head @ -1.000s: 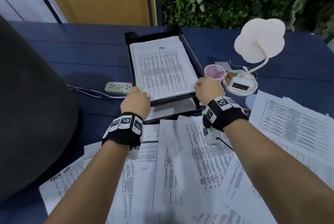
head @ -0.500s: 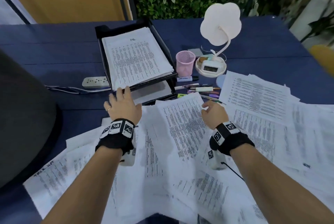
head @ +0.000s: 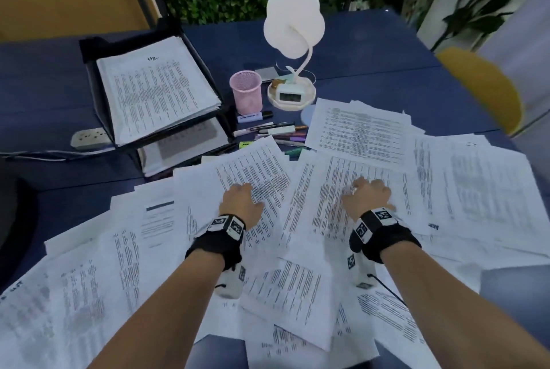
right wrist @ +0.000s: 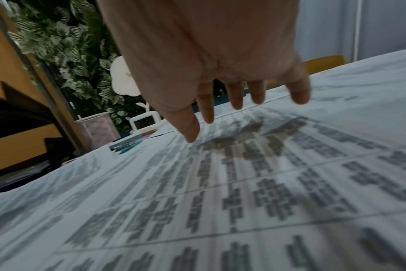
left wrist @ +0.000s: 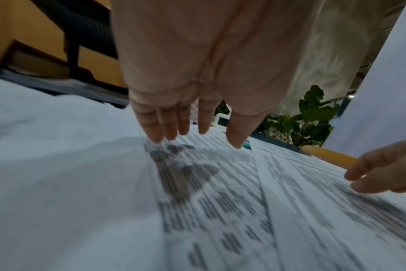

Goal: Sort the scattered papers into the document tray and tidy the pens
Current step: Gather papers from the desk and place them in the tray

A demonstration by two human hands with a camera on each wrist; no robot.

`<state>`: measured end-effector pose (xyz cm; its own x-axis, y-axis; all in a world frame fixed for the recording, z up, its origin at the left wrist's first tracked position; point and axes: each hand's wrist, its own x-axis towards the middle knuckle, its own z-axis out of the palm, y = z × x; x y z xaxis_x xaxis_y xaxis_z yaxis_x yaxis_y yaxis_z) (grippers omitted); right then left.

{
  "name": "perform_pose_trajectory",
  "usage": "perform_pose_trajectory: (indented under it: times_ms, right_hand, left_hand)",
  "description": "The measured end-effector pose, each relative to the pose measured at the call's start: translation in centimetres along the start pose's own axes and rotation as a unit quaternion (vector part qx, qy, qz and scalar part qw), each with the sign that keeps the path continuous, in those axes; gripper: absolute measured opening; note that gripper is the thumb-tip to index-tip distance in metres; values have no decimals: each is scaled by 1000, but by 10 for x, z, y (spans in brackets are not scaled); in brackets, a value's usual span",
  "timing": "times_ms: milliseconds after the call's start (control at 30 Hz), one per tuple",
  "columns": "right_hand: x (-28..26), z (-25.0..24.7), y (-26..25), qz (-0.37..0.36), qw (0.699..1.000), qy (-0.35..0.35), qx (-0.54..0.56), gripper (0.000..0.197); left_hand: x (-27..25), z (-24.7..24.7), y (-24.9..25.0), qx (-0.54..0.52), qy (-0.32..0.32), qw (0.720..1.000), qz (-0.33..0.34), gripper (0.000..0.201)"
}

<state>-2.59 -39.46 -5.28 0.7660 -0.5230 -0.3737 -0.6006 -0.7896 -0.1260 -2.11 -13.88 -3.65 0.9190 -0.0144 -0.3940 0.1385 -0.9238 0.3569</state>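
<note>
Printed papers [head: 297, 249] lie scattered over the near half of the blue table. My left hand [head: 241, 205] hovers just above one sheet [head: 256, 178] with its fingers [left wrist: 172, 126] straight and spread, holding nothing. My right hand [head: 367, 197] hangs over another sheet [head: 342, 190], its fingers [right wrist: 235, 97] also straight. The black two-tier document tray [head: 98, 47] stands at the back left with a paper stack [head: 154, 86] on its top tier. Several pens and markers [head: 273, 130] lie between the tray and the papers, beside a pink mesh pen cup [head: 246, 91].
A white flower-shaped lamp [head: 293, 20] with a small clock [head: 288, 96] in its base stands behind the pens. A white power strip [head: 89, 138] with cables lies left of the tray. A yellow chair [head: 482, 86] is at the right edge.
Both hands have left the front of the tray and come back over the scattered sheets; the right hand has moved further right. My head has turned right.
</note>
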Motion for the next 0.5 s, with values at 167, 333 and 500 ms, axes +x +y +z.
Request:
perform_pose_trajectory:
  times_ms: [167, 333, 500]
  right_hand:
    - [15, -4, 30, 77, 995, -45, -33, 82]
    - [20, 1, 39, 48, 996, -60, -35, 84]
    - [17, -10, 30, 7, 994, -73, -79, 74]
  left_hand:
    - [5, 28, 34, -119, -50, 992, -7, 52]
    - [1, 39, 59, -164, -85, 982, -46, 34]
    - [-5, 45, 70, -155, -86, 984, -11, 34]
